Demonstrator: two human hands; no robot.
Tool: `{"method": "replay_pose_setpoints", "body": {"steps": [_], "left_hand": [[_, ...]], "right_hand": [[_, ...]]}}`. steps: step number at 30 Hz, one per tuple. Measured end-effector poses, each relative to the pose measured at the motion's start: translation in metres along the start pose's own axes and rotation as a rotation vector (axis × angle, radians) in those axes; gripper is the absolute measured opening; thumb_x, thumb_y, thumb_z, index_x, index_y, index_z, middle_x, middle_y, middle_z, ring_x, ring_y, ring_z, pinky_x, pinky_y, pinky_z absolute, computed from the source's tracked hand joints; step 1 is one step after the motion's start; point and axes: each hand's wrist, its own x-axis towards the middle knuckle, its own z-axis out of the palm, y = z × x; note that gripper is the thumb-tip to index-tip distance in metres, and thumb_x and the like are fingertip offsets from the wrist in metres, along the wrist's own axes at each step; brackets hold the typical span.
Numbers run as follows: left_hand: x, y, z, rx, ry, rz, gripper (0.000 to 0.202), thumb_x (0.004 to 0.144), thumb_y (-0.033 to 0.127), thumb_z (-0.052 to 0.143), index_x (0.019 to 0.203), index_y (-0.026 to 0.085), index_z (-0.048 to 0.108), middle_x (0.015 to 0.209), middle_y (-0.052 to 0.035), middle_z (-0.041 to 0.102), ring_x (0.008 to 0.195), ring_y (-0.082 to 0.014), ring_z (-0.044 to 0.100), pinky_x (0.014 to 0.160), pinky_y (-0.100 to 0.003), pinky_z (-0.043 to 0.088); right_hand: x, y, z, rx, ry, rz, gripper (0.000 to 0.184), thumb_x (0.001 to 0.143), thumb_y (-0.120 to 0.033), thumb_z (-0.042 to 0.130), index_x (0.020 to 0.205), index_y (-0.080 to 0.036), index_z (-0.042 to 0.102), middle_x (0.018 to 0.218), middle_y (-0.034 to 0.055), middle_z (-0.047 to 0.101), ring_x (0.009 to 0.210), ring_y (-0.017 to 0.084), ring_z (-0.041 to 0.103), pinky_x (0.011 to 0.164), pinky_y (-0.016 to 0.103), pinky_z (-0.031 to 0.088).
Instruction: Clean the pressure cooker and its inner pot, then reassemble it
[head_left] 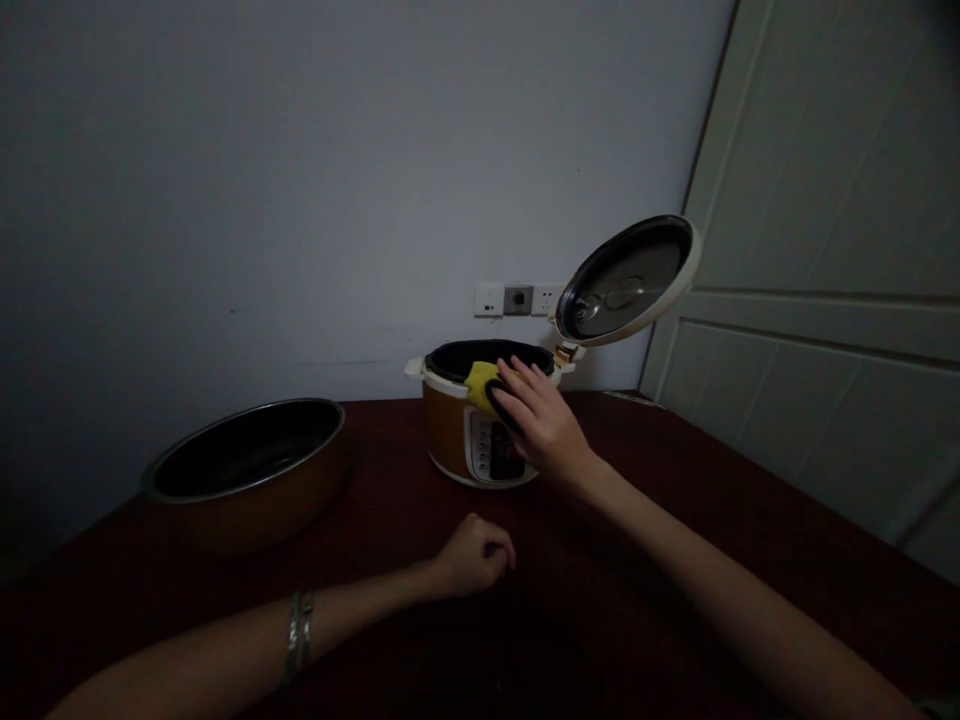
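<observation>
An orange and white rice cooker (457, 440) stands at the back of the dark red table (675, 500), its round lid (628, 281) swung up and open to the right. My right hand (541, 420) presses a yellow sponge (480, 384) against the cooker's front rim, fingers wrapped over it. My left hand (472, 555) rests on the table in front of the cooker, curled into a loose fist with nothing seen in it. Bracelets circle my left wrist.
A wide metal inner pot (247, 470) sits on the table to the left of the cooker. Wall sockets (517, 299) are on the grey wall behind. A white door (825, 300) stands close at the right.
</observation>
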Motion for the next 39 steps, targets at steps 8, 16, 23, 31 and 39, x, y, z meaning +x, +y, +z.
{"method": "replay_pose_setpoints", "body": {"steps": [8,16,23,31,39], "left_hand": [[-0.002,-0.001,0.0,0.05,-0.001,0.016,0.03,0.063,0.002,0.043,0.06,0.017,0.069,0.057,0.0016,0.066,0.054,-0.0113,0.056,0.068,-0.021,0.043],[-0.002,-0.001,0.003,0.053,0.047,0.001,0.032,0.062,0.0,0.043,0.059,0.016,0.07,0.057,0.0004,0.067,0.053,-0.0115,0.056,0.062,-0.021,0.042],[-0.008,-0.001,0.005,0.046,0.055,0.06,0.03,0.061,-0.001,0.044,0.057,0.015,0.069,0.054,-0.0003,0.065,0.05,-0.0109,0.054,0.055,-0.02,0.039],[-0.014,0.026,-0.061,-0.023,0.476,-0.004,0.023,0.071,0.007,0.045,0.071,0.016,0.067,0.073,-0.004,0.068,0.072,-0.0152,0.061,0.072,-0.026,0.046],[-0.003,0.037,-0.108,-0.182,0.179,0.003,0.057,0.067,0.026,0.071,0.12,0.015,0.053,0.115,-0.0107,0.063,0.103,-0.0217,0.058,0.091,-0.035,0.044]], "right_hand": [[-0.002,-0.006,0.066,-0.169,-0.18,-0.182,0.028,0.092,-0.012,0.042,0.117,-0.018,0.054,0.146,0.0146,0.036,0.139,0.029,0.02,0.108,0.056,0.029],[-0.048,-0.029,0.069,-0.098,-0.351,-0.295,0.022,0.092,-0.015,0.044,0.11,-0.013,0.058,0.14,0.0163,0.045,0.134,0.026,0.035,0.107,0.045,0.037],[-0.089,-0.034,0.071,0.179,-0.542,-0.249,0.027,0.09,-0.019,0.049,0.115,-0.013,0.057,0.134,0.0142,0.053,0.129,0.021,0.043,0.108,0.04,0.036],[-0.112,-0.023,0.047,0.404,-0.419,-0.085,0.049,0.073,-0.005,0.046,0.121,-0.013,0.051,0.115,0.0169,0.063,0.109,0.025,0.059,0.095,0.043,0.046],[-0.045,-0.044,0.04,0.653,0.003,0.646,0.026,0.087,-0.029,0.048,0.111,-0.02,0.051,0.099,0.0087,0.068,0.09,0.023,0.066,0.079,0.035,0.054]]}}
